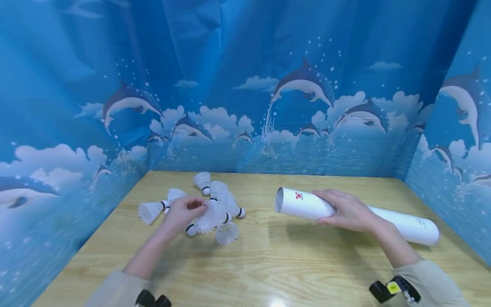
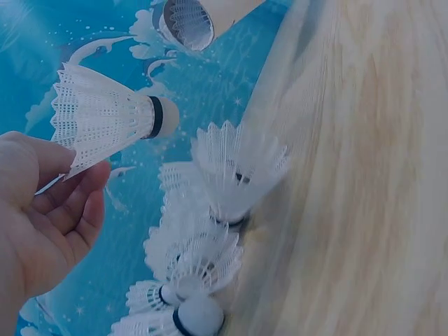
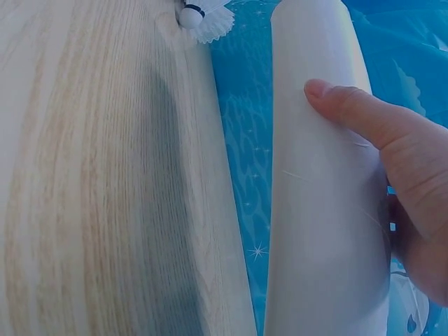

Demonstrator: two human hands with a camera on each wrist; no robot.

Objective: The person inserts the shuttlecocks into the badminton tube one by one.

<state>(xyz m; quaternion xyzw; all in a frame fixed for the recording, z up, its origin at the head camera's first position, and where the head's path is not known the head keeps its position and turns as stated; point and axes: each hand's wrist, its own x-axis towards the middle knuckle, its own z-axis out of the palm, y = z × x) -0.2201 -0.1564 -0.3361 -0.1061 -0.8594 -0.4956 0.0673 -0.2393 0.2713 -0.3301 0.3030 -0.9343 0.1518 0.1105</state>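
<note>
We see a light wooden table [image 1: 268, 264] with a glossy spot of reflected light at its near edge. Around the table on three sides hangs a blue backdrop [image 1: 238, 85] printed with dolphins, clouds and sea.

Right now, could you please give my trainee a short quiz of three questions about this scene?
1. True or false: the right hand grips the tube.
2. What does the left hand pinch? A) a shuttlecock B) a ball C) a cap
3. The tube's open end points toward the ____ of shuttlecocks on the table.

Key: 1 true; 2 A; 3 pile.
</note>
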